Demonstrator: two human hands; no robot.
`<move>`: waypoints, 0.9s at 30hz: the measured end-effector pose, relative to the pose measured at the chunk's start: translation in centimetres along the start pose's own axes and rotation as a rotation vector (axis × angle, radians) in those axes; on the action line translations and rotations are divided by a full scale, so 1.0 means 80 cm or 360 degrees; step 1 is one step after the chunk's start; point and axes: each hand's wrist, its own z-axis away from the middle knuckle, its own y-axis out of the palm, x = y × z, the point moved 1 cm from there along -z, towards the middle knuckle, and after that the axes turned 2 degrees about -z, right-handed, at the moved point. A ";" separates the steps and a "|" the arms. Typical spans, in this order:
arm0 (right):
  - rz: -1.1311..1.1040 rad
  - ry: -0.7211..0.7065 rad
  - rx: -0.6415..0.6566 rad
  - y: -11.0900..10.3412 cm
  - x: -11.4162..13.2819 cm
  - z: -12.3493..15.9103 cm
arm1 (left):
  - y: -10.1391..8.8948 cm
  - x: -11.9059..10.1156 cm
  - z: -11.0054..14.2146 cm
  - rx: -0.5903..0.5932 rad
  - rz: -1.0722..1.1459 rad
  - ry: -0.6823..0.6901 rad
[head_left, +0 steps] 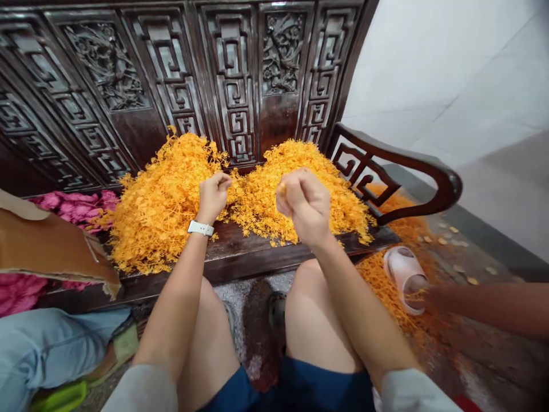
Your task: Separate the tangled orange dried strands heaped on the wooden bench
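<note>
Two heaps of orange plastic flower sprigs lie on the seat of a dark carved wooden bench (240, 254): a left heap (158, 200) and a right heap (300, 189). My left hand (213, 195), with a white watch band at the wrist, is closed in a fist at the inner edge of the left heap. My right hand (305, 203) is raised in front of the right heap, fingers pinched on a small orange piece (282, 187). What the left fist holds is hidden.
Pink flower pieces (77, 206) and a sheet of cardboard (51, 246) lie at the left. More orange sprigs (386, 286) and a pink slipper (405, 277) are on the floor at right. Another person's arm (493, 306) reaches in from the right; a leg in jeans (43, 349) is at lower left.
</note>
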 end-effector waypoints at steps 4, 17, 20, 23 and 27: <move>0.0572 0.0633 0.0162 -0.034 -0.087 -0.008 | 0.006 -0.043 0.000 -0.0263 0.1027 -0.0242; 0.0199 0.0288 0.0571 0.026 -0.068 -0.005 | 0.046 -0.071 0.009 -0.0216 0.1976 -0.0856; 0.0131 0.0330 0.0466 0.022 -0.074 -0.007 | 0.048 -0.076 0.014 -0.0016 0.1712 -0.0680; -0.0123 0.0446 0.0281 0.014 -0.083 -0.010 | 0.047 -0.080 0.019 0.0305 0.1397 -0.0540; -0.0433 0.0648 0.0087 0.002 -0.091 -0.012 | 0.045 -0.075 0.022 0.0563 0.1143 -0.0487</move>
